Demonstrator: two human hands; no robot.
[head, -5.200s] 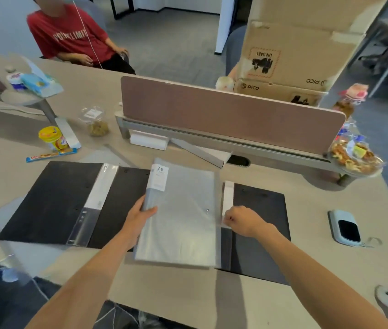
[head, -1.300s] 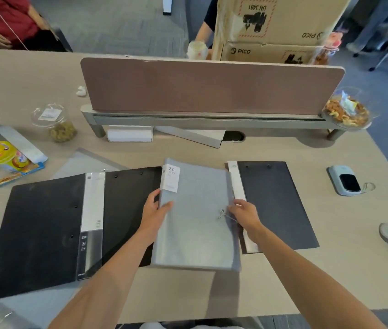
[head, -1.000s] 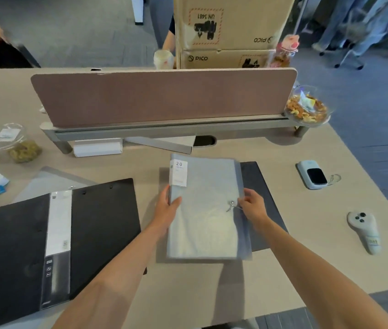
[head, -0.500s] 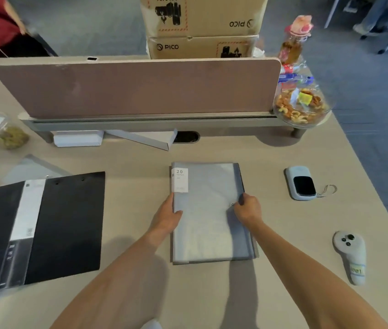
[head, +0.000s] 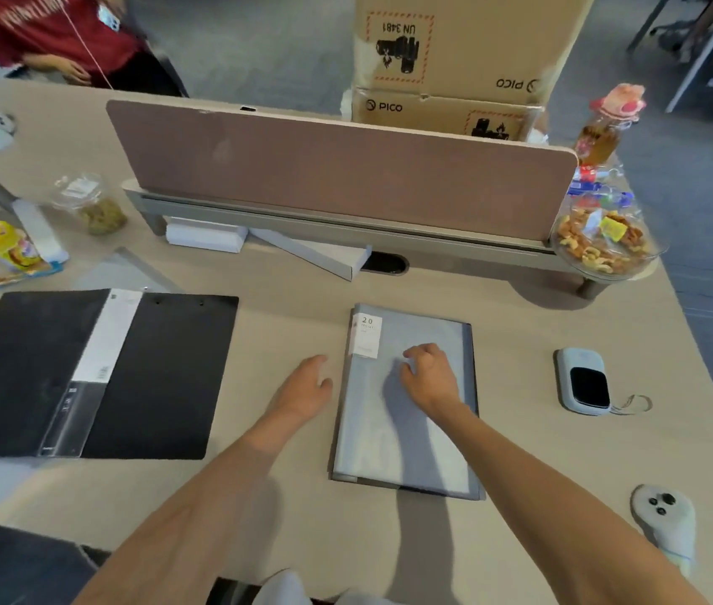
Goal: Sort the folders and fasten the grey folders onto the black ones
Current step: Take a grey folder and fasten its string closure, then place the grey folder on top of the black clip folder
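Observation:
A grey folder (head: 411, 447) with a white "20" label lies flat in front of me, on a black folder whose dark edge (head: 471, 377) shows along its right side. My right hand (head: 431, 377) hovers over or rests on the grey cover, fingers loosely curled and holding nothing. Just left of the folder is my left hand (head: 306, 388), open, off the folder, above the table. A second black folder (head: 163, 373) lies spread open at the left, with a white and clear spine strip (head: 88, 377). A grey sheet (head: 128, 270) shows behind it.
A brown desk divider (head: 337, 168) crosses the far side, white boxes (head: 204, 235) at its foot. Snack jars (head: 93, 205), a yellow cup (head: 1, 244), a nut bowl (head: 603, 240), a small device (head: 584, 382) and a controller (head: 664, 524) lie around. A person in red (head: 53, 32) sits opposite.
The grey folder went from being held over the open black folder to lying flat on it. Both hands let go: the left moved off to the left, the right moved onto the cover.

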